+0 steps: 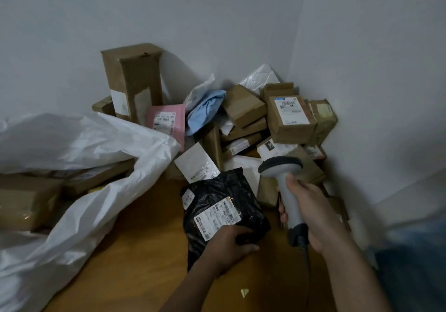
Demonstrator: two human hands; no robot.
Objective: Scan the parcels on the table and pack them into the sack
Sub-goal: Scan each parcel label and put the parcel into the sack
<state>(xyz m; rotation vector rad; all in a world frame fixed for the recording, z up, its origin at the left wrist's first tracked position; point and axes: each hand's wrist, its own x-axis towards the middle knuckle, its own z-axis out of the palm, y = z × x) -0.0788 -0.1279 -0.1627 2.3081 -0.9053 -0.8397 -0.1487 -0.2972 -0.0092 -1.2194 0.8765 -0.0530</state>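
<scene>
White sack (79, 147) far L of both hands, mouth open, brown boxes inside. Parcel pile (253, 118) in wall corner, beyond hands. Wooden table (149, 251) under all. Black poly parcel (222, 205) w/ white label up, lying on table; L hand (229, 246) grips its near edge, thumb curled on top. R hand (311, 212) wrapped round grey scanner (287, 188) handle, scanner head just R of parcel, above it.

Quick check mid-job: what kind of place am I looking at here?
Probably a small parcel sorting or pickup point in a plain room corner: labelled parcels heaped against the wall, a handheld barcode scanner in the right hand, and an open white sack already holding boxes.
</scene>
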